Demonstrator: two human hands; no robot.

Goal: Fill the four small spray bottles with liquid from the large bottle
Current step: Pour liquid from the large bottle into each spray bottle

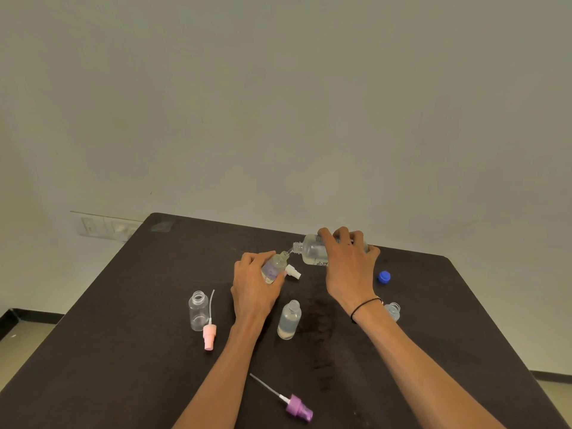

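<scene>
Clear liquid could miss the narrow neck if you tip further: your right hand (349, 267) wraps the large bottle (312, 252), mouth just beside the tilted small spray bottle (274, 266) gripped in your left hand (253, 283).

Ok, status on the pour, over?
Right hand tipping large bottle into small bottle held by left hand. Empty bottle waiting. Nothing blocking.
</scene>
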